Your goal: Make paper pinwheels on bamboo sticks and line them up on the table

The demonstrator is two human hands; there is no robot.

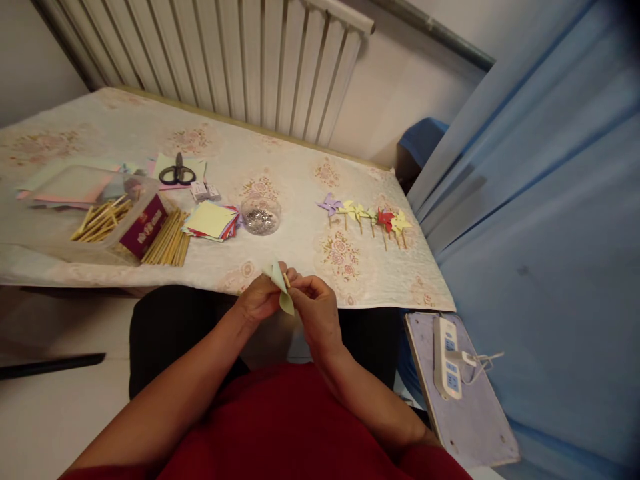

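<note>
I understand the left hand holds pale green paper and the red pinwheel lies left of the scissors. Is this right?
The side is wrong: the head view shows the red pinwheel right of the scissors. The left hand does hold pale green paper.

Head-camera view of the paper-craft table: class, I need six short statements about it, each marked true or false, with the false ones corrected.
1. The bare left hand and bare right hand meet at a curled pale-green paper piece. True.
2. Black-handled scissors lie on coloured paper sheets. True.
3. A red sheet tops the pile of square papers. False: a pale-yellow sheet does.
4. Coloured paper pinwheels lie right of the clear round dish. True.
5. The dish holds wooden sticks. False: it holds small silvery pieces.
6. Nothing is plugged into the white power strip. False: a white plug is.
</note>
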